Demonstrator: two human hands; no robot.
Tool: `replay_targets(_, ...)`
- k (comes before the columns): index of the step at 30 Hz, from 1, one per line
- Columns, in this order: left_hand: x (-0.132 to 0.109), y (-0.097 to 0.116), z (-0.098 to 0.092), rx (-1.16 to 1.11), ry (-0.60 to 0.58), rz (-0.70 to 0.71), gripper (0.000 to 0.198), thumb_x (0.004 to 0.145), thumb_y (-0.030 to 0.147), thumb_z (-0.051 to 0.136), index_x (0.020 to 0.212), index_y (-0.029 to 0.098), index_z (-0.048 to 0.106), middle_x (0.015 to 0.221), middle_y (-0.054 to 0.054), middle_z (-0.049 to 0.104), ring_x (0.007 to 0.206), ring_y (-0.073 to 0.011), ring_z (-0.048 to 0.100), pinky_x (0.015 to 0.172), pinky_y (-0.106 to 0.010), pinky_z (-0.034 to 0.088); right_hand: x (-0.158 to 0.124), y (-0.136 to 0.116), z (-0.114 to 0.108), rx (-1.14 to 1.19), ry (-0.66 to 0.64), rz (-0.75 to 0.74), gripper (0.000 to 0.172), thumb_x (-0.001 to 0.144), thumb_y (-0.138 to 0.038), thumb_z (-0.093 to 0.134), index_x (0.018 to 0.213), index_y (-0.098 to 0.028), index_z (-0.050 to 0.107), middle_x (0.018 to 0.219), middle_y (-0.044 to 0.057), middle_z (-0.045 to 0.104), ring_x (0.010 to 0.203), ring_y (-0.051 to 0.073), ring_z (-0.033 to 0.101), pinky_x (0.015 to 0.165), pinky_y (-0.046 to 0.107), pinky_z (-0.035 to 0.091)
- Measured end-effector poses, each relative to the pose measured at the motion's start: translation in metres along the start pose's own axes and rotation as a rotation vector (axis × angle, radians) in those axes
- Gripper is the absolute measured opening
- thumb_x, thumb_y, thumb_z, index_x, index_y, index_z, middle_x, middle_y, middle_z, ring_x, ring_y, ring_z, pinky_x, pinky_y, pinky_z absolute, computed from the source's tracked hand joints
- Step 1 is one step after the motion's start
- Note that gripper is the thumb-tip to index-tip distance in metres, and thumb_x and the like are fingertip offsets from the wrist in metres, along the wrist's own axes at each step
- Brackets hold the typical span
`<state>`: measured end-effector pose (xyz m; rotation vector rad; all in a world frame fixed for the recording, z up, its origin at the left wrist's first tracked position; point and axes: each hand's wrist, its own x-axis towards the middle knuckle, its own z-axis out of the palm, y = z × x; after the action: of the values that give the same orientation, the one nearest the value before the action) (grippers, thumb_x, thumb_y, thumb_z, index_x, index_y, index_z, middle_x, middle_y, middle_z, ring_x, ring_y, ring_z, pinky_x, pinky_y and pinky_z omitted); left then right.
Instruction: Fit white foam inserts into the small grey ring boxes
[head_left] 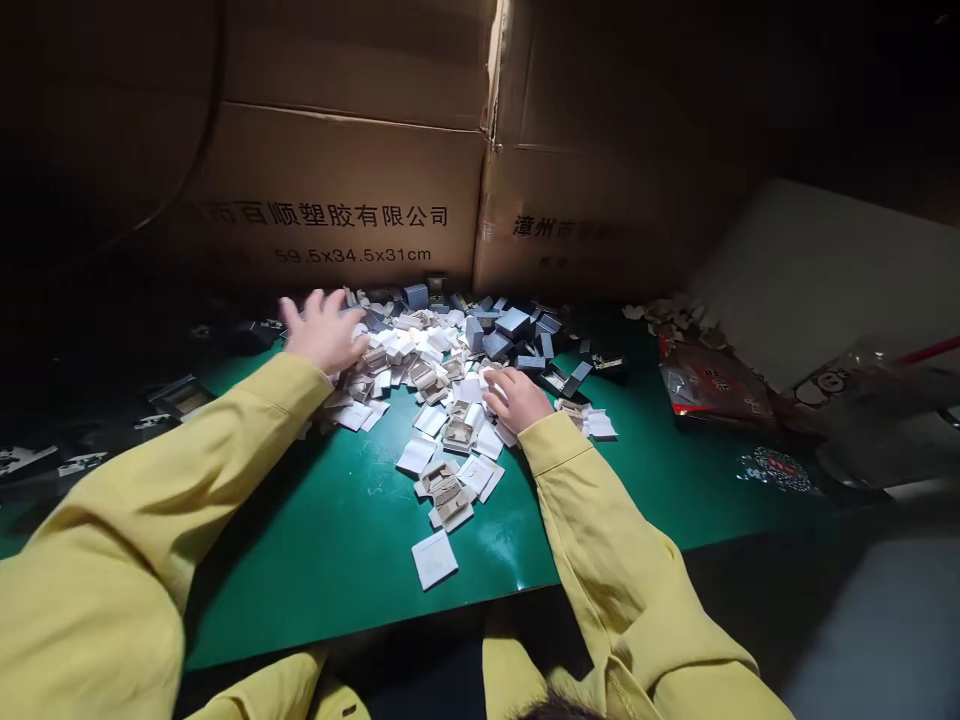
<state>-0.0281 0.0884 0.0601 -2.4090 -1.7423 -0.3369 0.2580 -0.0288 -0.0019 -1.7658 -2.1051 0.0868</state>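
A heap of small folded white card pieces lies on the green table. Small dark grey boxes are piled at its back right. My left hand, fingers spread, is over the left edge of the heap and holds nothing. At the right side of the white pieces rests my right hand; its fingers are bent close together on them, and what they hold, if anything, is hidden. One flat white square lies apart near the front edge.
Large cardboard boxes stand behind the heap. To the right are a red packet, a round patterned item and a dim clear container. An open dark box and patterned scraps lie at the left.
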Motion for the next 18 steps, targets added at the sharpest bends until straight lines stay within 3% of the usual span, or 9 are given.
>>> replay_targets(3, -0.024, -0.052, 0.008, 0.040, -0.031, -0.320, 0.056, 0.080, 0.052, 0.037, 0.129, 0.024, 0.046, 0.147, -0.013, 0.023, 0.131, -0.0460, 0.012, 0.092, -0.073, 0.007, 0.001, -0.005, 0.006, -0.009, -0.025, -0.027, 0.040, 0.085, -0.030, 0.048, 0.125, -0.021, 0.048, 0.111, 0.007, 0.060, 0.100, 0.022, 0.052, 0.080, 0.032, 0.044)
replay_targets(5, -0.033, -0.071, 0.014, -0.014, -0.168, -0.440, 0.064, 0.080, 0.056, 0.034, 0.137, 0.026, 0.034, 0.145, -0.015, 0.028, 0.127, -0.0449, 0.024, 0.092, -0.069, 0.017, 0.002, -0.006, 0.009, -0.008, -0.030, -0.035, 0.042, 0.086, -0.029, 0.047, 0.127, -0.020, 0.046, 0.108, 0.007, 0.061, 0.099, 0.022, 0.052, 0.082, 0.033, 0.044)
replay_targets(8, -0.039, -0.080, 0.018, -0.092, -0.369, -0.429, 0.063, 0.081, 0.055, 0.030, 0.131, 0.020, 0.043, 0.136, -0.016, 0.042, 0.117, -0.0379, 0.043, 0.090, -0.054, 0.035, 0.001, -0.004, 0.011, 0.023, -0.022, -0.030, 0.041, 0.086, -0.029, 0.045, 0.126, -0.021, 0.047, 0.106, 0.007, 0.062, 0.098, 0.022, 0.053, 0.082, 0.033, 0.045)
replay_targets(13, -0.041, -0.071, 0.013, -0.071, -0.297, -0.366, 0.060, 0.078, 0.058, 0.033, 0.126, 0.024, 0.048, 0.134, -0.008, 0.048, 0.112, -0.0321, 0.049, 0.086, -0.045, 0.041, 0.001, 0.000, 0.013, 0.100, 0.042, -0.041, 0.039, 0.085, -0.030, 0.046, 0.122, -0.020, 0.051, 0.106, 0.008, 0.062, 0.099, 0.022, 0.054, 0.085, 0.034, 0.044)
replay_targets(18, -0.039, -0.070, 0.018, -0.058, -0.341, -0.261, 0.060, 0.078, 0.057, 0.039, 0.126, 0.022, 0.049, 0.128, -0.012, 0.050, 0.113, -0.0333, 0.045, 0.086, -0.046, 0.040, 0.015, -0.010, 0.008, 0.224, 0.150, -0.118, 0.030, 0.087, -0.028, 0.043, 0.110, -0.019, 0.059, 0.103, 0.007, 0.062, 0.097, 0.018, 0.056, 0.088, 0.030, 0.044)
